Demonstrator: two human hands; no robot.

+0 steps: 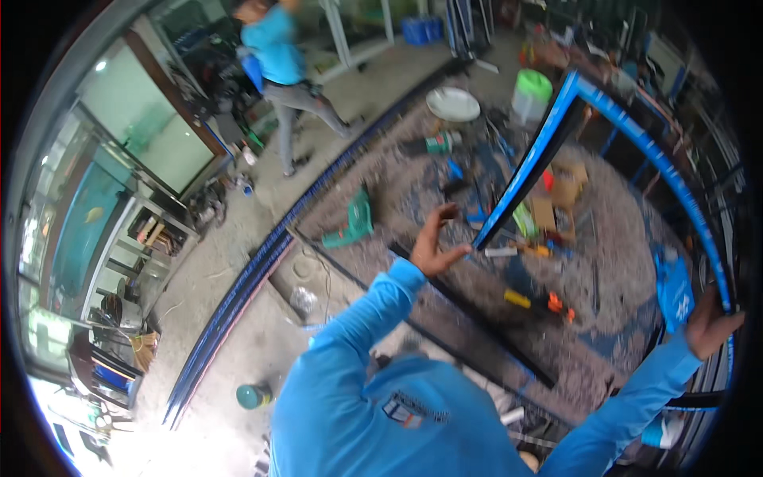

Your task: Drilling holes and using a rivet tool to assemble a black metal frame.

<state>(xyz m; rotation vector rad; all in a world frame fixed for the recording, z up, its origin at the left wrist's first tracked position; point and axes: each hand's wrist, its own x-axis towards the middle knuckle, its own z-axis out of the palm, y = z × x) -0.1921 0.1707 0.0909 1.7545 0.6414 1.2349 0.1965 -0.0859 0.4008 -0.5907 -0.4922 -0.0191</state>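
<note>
A black angled profile frame with blue film point(531, 163) rises in front of me, its corner pointing up and away. One leg slants down to a free end near the middle; the other curves down on the right. My right hand point(710, 324) is closed around that right leg, its fingers partly hidden behind it. Just left of the free end is my left hand point(433, 245), thumb and fingers apart with nothing between them; the thumb tip is close to the bar's end, and I cannot tell if they touch. Below it a loose dark bar point(477, 318) lies slanted across the worktable's edge.
The worn worktable point(628, 262) carries a green power tool point(356, 219), another green tool point(433, 144), a yellow-handled tool point(536, 250), cardboard pieces and a green-lidded container point(531, 94). Long dark profiles point(262, 262) run along the left. Another person point(274, 56) walks at the back.
</note>
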